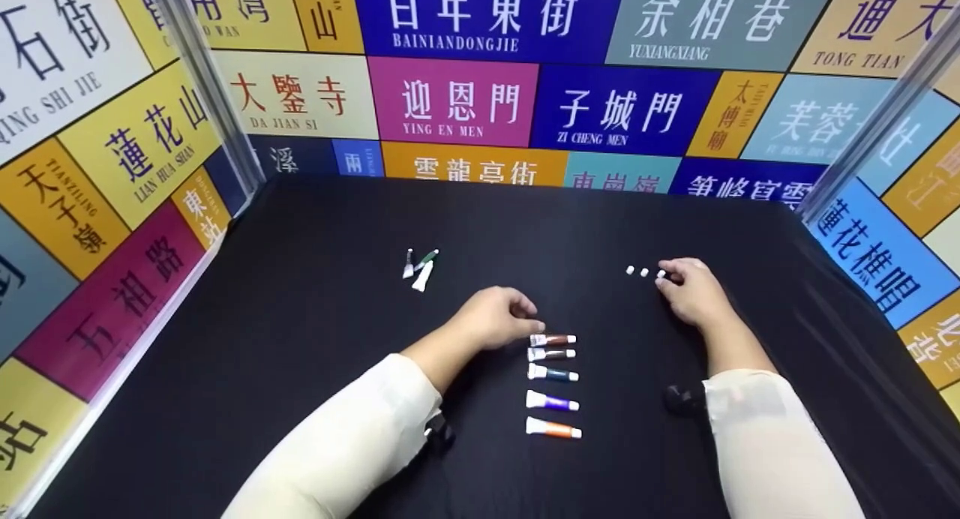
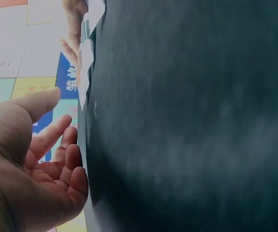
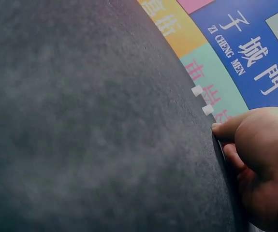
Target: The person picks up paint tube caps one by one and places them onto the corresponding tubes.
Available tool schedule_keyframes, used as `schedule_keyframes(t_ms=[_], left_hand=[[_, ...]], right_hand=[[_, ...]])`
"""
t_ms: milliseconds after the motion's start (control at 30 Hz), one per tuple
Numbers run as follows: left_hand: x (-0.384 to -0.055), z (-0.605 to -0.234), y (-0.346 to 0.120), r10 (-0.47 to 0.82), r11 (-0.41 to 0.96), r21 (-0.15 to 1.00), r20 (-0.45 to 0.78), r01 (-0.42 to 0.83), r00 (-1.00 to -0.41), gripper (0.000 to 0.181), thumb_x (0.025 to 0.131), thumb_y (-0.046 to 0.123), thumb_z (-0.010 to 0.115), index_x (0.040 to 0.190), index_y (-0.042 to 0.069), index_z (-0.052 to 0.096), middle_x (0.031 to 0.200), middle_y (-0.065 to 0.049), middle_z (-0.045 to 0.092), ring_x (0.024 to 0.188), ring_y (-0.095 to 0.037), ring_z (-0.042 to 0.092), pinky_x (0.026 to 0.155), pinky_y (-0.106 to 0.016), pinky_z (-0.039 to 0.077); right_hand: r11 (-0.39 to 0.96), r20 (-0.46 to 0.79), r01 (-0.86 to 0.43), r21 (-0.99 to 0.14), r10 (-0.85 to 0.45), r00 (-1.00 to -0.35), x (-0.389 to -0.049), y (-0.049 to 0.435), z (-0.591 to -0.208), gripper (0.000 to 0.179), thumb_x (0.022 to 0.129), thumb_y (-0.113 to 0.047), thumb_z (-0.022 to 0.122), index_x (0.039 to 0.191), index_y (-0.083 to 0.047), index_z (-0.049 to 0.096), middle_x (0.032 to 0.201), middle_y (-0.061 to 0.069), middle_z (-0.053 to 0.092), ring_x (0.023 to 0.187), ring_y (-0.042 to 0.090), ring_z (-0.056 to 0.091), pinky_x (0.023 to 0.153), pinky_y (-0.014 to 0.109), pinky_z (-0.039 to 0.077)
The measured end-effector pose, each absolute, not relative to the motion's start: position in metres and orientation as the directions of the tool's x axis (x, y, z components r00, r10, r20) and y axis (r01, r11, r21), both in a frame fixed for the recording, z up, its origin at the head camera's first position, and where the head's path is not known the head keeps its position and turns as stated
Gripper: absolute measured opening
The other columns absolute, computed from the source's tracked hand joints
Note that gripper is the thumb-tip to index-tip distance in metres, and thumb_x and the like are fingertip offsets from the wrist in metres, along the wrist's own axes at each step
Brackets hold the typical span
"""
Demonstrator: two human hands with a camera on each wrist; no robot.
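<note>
My right hand (image 1: 694,290) pinches a small white cap (image 1: 661,274) between thumb and finger on the black cloth. Two more white caps (image 1: 644,272) stand in a row to its left; in the right wrist view the pinched cap is hidden behind the thumb. Loosely bent, the fingers of my left hand (image 1: 495,318) hold nothing, and its thumb is close to a brown paint tube (image 1: 559,340). Below that tube lie several capped ones in a column: a dark one (image 1: 559,354), a teal one (image 1: 559,373), a purple one (image 1: 559,403) and an orange one (image 1: 561,430).
Farther back on the left, a green paint tube (image 1: 429,258), a white tube (image 1: 423,276) and a dark-tipped tube (image 1: 409,264) lie together. Black cloth (image 1: 337,429) covers the table. Panels with large printed characters (image 1: 454,103) wall in the back and sides.
</note>
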State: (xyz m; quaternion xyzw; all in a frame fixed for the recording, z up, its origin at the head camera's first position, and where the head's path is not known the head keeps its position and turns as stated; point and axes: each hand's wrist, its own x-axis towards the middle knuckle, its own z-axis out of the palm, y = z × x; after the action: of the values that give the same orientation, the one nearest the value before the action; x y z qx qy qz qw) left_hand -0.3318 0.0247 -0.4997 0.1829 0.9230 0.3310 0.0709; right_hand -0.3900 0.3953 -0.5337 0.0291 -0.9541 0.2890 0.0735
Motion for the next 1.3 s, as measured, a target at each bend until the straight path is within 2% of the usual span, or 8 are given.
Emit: schedule_keyframes(t_ms=[300,533,833,1000,1300], left_hand=[[-0.351,-0.499,-0.006,0.235,0.709,0.685,-0.002,0.169,-0.972,0.029,0.084,0.038,0.075,0.105,0.019,0.074,0.098,0.004,0.072,0.096,-0.016,0.064,0.094,-0.033,0.049],[-0.369,-0.500,-0.034,0.092,0.709,0.699,0.036,0.091,-0.995,0.030,0.084,0.032,0.075,0.111,0.018,0.073,0.104,-0.001,0.073,0.099,-0.018,0.066,0.094,-0.034,0.050],[-0.386,-0.503,-0.059,-0.060,0.745,0.667,0.086,0.013,-0.994,0.037,0.082,0.031,0.078,0.116,0.017,0.070,0.111,-0.002,0.072,0.110,-0.023,0.063,0.102,-0.037,0.046],[-0.390,-0.508,-0.068,-0.118,0.757,0.653,0.080,-0.037,-0.990,0.040,0.080,0.029,0.079,0.117,0.016,0.070,0.111,-0.003,0.072,0.110,-0.023,0.064,0.102,-0.037,0.046],[-0.394,-0.512,-0.080,-0.151,0.775,0.630,0.104,-0.052,-0.983,0.038,0.077,0.024,0.080,0.114,0.016,0.072,0.109,-0.004,0.072,0.106,-0.028,0.065,0.099,-0.039,0.048]], right_hand=[[0.835,0.213,-0.091,-0.543,0.032,-0.977,-0.391,0.394,-0.535,0.026,0.097,-0.017,0.057,0.117,-0.004,0.069,0.126,0.021,0.060,0.120,0.037,0.053,0.104,0.051,0.038],[0.829,0.222,-0.080,-0.554,0.054,-0.974,-0.389,0.395,-0.534,0.029,0.099,-0.021,0.056,0.120,-0.006,0.069,0.122,0.021,0.063,0.117,0.037,0.056,0.104,0.052,0.039],[0.800,0.248,-0.076,-0.595,0.093,-0.964,-0.388,0.395,-0.537,0.029,0.099,-0.025,0.057,0.120,-0.009,0.070,0.116,0.016,0.071,0.110,0.032,0.063,0.100,0.047,0.044],[0.802,0.247,-0.076,-0.592,0.090,-0.965,-0.387,0.395,-0.538,0.030,0.099,-0.027,0.056,0.120,-0.010,0.070,0.117,0.015,0.071,0.112,0.032,0.063,0.101,0.049,0.044],[0.799,0.264,-0.093,-0.594,0.085,-0.961,-0.387,0.394,-0.538,0.030,0.099,-0.027,0.057,0.119,-0.009,0.070,0.118,0.017,0.070,0.113,0.032,0.062,0.101,0.048,0.043]])
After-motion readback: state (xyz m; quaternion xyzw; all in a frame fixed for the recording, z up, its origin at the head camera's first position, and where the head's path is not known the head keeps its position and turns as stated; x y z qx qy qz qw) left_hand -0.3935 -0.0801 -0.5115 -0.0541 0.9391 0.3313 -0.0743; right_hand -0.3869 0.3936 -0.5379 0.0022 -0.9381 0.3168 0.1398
